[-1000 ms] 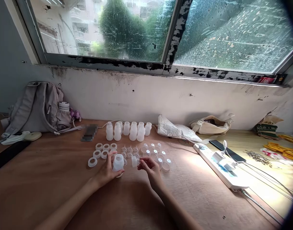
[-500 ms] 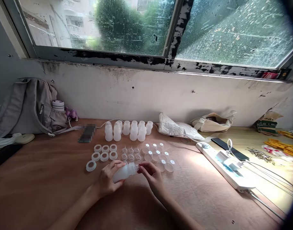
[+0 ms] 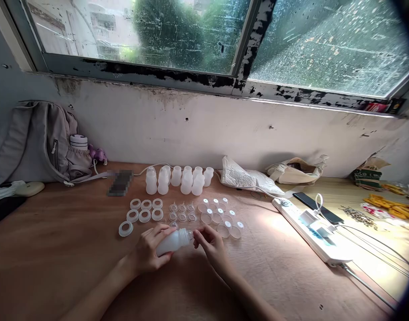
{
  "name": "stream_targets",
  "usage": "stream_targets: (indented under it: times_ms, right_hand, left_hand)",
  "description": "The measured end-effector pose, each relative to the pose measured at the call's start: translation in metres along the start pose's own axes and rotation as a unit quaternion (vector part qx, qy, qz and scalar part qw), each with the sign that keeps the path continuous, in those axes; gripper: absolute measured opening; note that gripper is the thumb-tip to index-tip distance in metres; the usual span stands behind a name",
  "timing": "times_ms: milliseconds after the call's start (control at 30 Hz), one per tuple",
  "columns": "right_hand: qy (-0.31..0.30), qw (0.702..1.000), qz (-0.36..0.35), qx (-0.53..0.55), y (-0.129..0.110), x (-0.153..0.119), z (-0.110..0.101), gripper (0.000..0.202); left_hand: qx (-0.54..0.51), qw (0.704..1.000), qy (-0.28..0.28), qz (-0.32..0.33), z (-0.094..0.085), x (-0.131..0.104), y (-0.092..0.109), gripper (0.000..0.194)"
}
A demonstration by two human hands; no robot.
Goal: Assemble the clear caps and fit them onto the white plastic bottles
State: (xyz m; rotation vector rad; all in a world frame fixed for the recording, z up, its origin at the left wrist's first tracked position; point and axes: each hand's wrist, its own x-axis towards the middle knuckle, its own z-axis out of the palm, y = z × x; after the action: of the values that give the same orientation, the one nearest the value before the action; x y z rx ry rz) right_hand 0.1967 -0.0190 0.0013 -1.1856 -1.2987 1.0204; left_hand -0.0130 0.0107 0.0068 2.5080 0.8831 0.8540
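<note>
My left hand is wrapped round a frosted white bottle, which lies tilted with its neck to the right. A small clear piece sits at the bottle's mouth. Right beside it, my right hand has its thumb and fingers pinched; what they hold, if anything, is too small to make out. Beyond the hands are several white rings, several clear nipple-like pieces and several clear round caps. Frosted bottles stand in a group farther back.
A grey backpack and a blurred dark object are at the left. Against the wall lie a white package and a beige pouch. A power strip, cables and a phone are on the right.
The camera view has shifted slightly. My right hand's fingertips have drawn a little away from the bottle's mouth, and the clear piece there shows more. My left hand keeps its hold.
</note>
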Motion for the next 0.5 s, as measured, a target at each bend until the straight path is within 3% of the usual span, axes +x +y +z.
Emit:
stream_targets:
  times_ms: [167, 300, 400, 500]
  right_hand:
    - [0.004, 0.996, -0.026, -0.091, 0.005, 0.001, 0.0, 0.039]
    - [-0.015, 0.994, -0.029, -0.1, 0.006, 0.003, -0.002, 0.046]
    - [-0.031, 0.997, 0.002, -0.069, -0.003, 0.003, -0.004, 0.04]
    - [-0.073, 0.997, 0.019, 0.005, -0.019, 0.001, -0.007, 0.026]
  left_hand:
    - [-0.022, 0.999, -0.028, 0.016, 0.0, 0.0, 0.002, 0.058]
    - [-0.045, 0.998, -0.047, 0.007, -0.002, 0.001, 0.005, 0.058]
    - [-0.095, 0.995, -0.039, -0.017, -0.005, 0.003, 0.008, 0.055]
    - [-0.207, 0.974, -0.032, -0.087, -0.008, 0.007, 0.013, 0.048]
